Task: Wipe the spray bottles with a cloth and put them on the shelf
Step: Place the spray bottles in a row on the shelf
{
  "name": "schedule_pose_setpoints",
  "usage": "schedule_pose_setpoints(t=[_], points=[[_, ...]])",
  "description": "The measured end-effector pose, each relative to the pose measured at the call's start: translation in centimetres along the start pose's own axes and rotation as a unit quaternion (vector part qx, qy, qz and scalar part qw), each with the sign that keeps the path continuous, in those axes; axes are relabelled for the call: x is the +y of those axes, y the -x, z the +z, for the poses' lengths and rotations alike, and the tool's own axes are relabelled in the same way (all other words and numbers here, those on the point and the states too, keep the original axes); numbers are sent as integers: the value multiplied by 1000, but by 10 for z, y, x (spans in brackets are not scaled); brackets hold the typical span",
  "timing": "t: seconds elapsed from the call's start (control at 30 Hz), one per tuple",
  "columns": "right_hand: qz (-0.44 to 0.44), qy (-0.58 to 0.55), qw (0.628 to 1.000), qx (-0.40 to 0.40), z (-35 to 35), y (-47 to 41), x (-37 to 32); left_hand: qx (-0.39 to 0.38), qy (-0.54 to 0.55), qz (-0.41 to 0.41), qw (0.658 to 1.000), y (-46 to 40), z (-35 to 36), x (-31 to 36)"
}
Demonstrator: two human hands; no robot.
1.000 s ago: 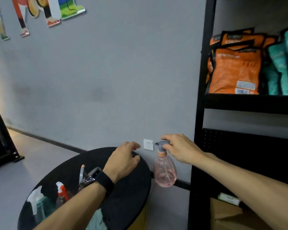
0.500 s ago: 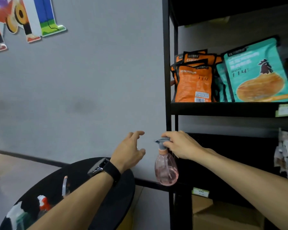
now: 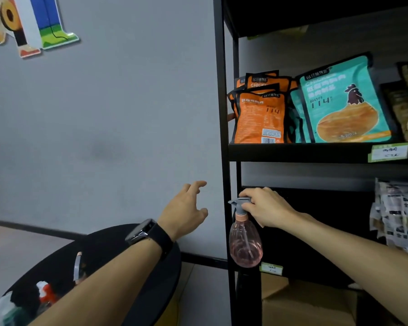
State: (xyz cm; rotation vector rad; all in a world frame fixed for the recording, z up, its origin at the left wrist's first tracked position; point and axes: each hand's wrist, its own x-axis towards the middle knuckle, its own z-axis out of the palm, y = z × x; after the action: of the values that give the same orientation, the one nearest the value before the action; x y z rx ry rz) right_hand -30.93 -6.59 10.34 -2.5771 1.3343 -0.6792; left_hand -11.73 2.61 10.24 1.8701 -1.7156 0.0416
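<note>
The right hand [image 3: 266,209] gripped the upright pink translucent plastic spray bottle [image 3: 245,241] by its grey trigger head, just left of the black metal shelf [image 3: 299,152]; the left hand [image 3: 184,211] hung released.

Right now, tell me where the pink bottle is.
The pink bottle hangs from the right hand, which grips its grey sprayer, just in front of the black shelf's left post, right of the round table.

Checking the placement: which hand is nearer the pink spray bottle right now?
Right. The right hand grips the grey spray head of the pink spray bottle at the black shelf. The left hand hovers open, apart from it, to the bottle's left.
</note>
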Motion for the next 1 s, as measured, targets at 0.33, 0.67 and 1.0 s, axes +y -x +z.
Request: schedule_pose_setpoints(t=[0.33,0.67,1.0], points=[[69,21,997,-2,10,-11,30,-14,-6,7,1000,-16,29,-4],[108,-6,994,3,48,-40,56,-45,2,3,999,-40,69,-25],[119,-2,993,21,90,-68,70,-64,-5,-10,998,-64,88,-59]])
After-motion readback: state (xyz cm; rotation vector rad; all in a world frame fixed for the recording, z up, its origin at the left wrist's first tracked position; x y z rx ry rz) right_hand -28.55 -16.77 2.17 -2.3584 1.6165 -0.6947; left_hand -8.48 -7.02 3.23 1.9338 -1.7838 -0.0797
